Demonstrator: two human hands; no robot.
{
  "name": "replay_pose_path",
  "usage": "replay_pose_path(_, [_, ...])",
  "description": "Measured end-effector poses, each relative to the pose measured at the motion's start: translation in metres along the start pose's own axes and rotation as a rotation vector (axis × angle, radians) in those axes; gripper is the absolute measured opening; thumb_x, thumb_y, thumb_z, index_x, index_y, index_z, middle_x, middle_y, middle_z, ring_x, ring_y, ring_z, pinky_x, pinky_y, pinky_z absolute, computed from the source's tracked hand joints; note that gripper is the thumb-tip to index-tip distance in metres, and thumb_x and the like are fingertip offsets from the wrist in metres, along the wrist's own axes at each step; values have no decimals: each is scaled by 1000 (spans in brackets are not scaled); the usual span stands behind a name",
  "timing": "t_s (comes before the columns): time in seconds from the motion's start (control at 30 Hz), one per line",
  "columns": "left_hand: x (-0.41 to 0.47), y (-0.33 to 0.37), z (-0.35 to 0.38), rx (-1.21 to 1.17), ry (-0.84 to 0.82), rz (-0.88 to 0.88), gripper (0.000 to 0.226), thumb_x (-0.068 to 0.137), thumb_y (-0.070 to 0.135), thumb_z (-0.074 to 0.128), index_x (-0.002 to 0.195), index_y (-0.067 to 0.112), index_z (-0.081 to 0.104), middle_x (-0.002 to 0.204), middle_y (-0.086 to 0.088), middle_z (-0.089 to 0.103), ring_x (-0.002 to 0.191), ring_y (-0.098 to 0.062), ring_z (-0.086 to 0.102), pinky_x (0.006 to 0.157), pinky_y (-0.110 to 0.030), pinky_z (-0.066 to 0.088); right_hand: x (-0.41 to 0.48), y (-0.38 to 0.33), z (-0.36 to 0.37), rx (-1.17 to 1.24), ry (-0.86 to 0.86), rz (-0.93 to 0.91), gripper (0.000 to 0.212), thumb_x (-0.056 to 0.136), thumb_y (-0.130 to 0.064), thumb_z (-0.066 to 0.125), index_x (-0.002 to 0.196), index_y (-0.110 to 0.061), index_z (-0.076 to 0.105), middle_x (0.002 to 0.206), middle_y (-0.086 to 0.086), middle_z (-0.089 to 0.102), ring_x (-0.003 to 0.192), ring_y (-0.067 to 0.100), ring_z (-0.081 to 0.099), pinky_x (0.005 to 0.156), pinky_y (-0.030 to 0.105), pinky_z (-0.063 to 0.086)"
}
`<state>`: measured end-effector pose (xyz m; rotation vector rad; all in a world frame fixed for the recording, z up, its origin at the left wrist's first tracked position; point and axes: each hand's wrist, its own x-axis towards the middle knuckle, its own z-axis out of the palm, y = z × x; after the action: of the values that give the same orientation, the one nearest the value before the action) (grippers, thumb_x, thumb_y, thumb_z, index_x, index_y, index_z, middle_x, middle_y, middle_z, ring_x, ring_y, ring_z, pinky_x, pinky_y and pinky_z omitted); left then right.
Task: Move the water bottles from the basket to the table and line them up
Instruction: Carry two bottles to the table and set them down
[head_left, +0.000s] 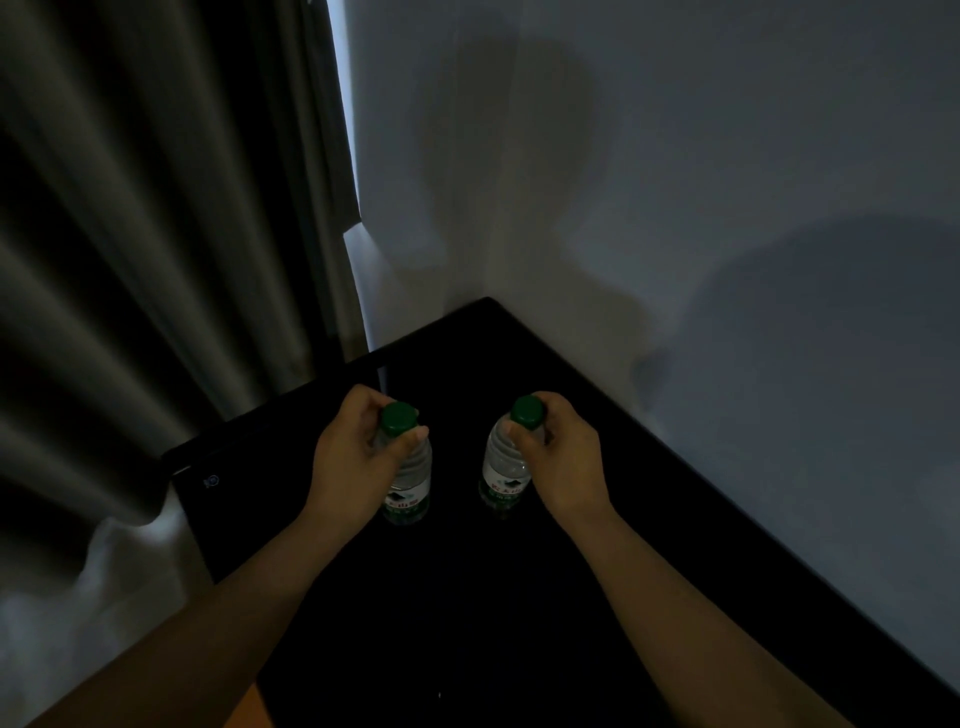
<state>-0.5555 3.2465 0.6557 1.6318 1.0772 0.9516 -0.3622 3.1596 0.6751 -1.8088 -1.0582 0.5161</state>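
Grey curtain (130, 260) hangs beside dim white wall (727, 156).

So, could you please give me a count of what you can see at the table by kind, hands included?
Water bottles: 2, the left bottle and the right bottle, both green-capped.
Hands: 2, the left hand and the right hand, each gripping one bottle near its cap.
Black table: 1.
Total: 5.

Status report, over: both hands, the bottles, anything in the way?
Hands: left hand grips left bottle at its neck; right hand grips right bottle likewise. Both upright, apart, side by side on black table. No obstacle seen; basket out of view.
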Motion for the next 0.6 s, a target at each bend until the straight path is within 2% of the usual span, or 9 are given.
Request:
replay_pose_path(0.07, [0,0,0,6,-1,-8,27,77,24,76,83,29,51,90,6,70,84,-10,68,79,-42,56,0,-3,1,-36,-8,9,20,87,-17,67,103,-20,56,84,-13,59,80,5,57,68,6,39])
replay_pose_path(0.13, [0,1,-1,10,-4,-25,27,76,26,77,84,30,50,91,5,70,85,-12,68,81,-46,56,0,-7,-2,-59,-44,48,33,88,-15,66,119,-13,54,101,-3,61,93,9,56,76,11,40])
replay_pose_path(0.23, [-1,3,-2,41,3,-39,29,76,27,76,83,32,49,91,3,69,86,-15,68,80,-48,56,-4,-10,-10,-49,-98,116,56,89,-12,65,139,-8,41,124,3,57,116,15,53,90,13,37])
replay_pose_path(0.3, [-2,7,-2,80,11,-48,30,77,24,76,82,33,47,91,2,68,85,-15,67,78,-45,56,-11,-8,-20,-161,-134,129,67,89,-17,66,145,-6,32,141,7,47,129,20,45,97,14,31])
replay_pose_path(0.37, [-2,12,-2,143,-4,-56,30,79,22,74,83,31,46,93,0,67,84,-15,65,74,-37,54,-21,-5,-32,-333,-196,93,64,87,-24,68,141,-7,38,140,11,47,124,23,48,94,18,35])
replay_pose_path(0.47, [1,24,-2,280,-34,-30,23,81,16,71,93,19,51,94,-5,66,82,-14,61,65,-23,43,-40,-6,-49,-483,-259,-3,42,86,-26,68,123,-10,54,121,11,57,104,22,57,86,28,47])
replay_pose_path(0.6, [1,54,-3,507,-161,31,27,84,9,64,110,4,55,104,-18,63,92,-26,58,73,-26,39,-65,-19,-65,-639,-345,-73,32,87,-27,65,113,-9,59,110,10,62,96,21,60,83,33,51])
